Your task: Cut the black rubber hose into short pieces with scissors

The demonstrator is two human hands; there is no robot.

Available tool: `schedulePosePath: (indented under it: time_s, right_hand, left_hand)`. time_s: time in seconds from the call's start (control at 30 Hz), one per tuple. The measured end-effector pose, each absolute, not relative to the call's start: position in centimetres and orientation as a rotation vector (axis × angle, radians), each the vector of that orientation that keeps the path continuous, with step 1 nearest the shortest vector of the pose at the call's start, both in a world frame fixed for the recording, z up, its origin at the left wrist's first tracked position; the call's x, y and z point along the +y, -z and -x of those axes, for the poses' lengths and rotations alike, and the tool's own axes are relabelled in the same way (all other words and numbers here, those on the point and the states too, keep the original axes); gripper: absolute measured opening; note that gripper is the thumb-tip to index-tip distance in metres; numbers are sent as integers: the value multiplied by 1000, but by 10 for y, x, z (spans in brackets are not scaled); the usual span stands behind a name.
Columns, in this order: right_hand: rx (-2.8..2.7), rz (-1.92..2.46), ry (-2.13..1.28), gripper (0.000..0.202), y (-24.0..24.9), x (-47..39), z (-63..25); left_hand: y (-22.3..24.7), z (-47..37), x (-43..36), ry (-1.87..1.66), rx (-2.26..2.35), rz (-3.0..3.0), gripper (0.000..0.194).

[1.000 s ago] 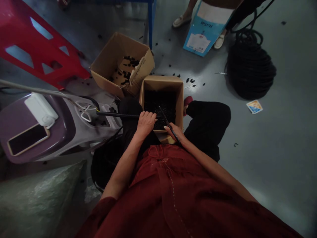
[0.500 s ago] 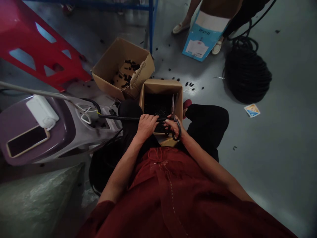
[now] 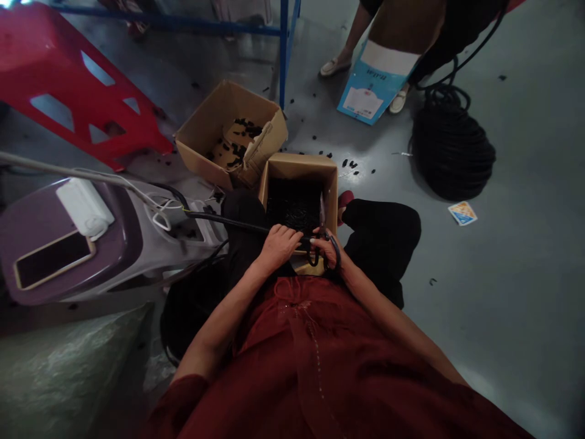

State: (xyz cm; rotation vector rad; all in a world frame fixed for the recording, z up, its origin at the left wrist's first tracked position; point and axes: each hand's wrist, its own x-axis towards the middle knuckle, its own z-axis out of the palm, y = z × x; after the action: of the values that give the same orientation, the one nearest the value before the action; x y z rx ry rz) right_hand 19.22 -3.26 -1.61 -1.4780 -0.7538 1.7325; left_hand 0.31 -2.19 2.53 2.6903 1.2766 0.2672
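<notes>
My left hand [image 3: 280, 245] is closed around a black corrugated tube [image 3: 231, 224], which runs in from the left across my knee. In my right hand [image 3: 325, 246] is a pair of scissors [image 3: 335, 251] with black handles, its blades pointing away from me. The right fingers are also close to the tube's end, and I cannot tell whether they touch it. Both hands are over the near edge of a cardboard box [image 3: 299, 161] between my knees. Black pieces [image 3: 292, 210] lie inside that box.
Behind it stands a second cardboard box [image 3: 201, 152] with scattered black bits. On the left are a red stool [image 3: 91, 91] and a purple-grey stool [image 3: 123, 225] carrying a phone [image 3: 53, 259]. A black tubing coil [image 3: 452, 149] lies right, near another person's shoe [image 3: 335, 67] and a blue box [image 3: 365, 91].
Both hands have shifted slightly right and toward me, along with the tube and scissors. The scissor blades appear tilted differently. The whole view has moved a little.
</notes>
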Motion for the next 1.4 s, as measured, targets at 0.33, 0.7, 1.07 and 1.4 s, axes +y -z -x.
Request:
schedulePosePath:
  time_s: [0.33, 0.7, 1.07, 1.4]
  right_hand:
    - [-688, 1516, -1715, 46, 10, -38, -201]
    - [-719, 1560, -1685, 42, -3, -33, -208]
    - [-859, 1555, -1591, 44, 10, -50, -208]
    - [-1155, 1648, -1621, 39, 27, -64, -209]
  left_hand:
    - [-29, -8, -25, -331, 1326, -2676, 27]
    - [-17, -8, -30, -243, 1338, -2670, 32]
    - [-13, -5, -10, -342, 1715, -2519, 33]
    - [-13, 0, 4, -505, 1915, -2428, 34]
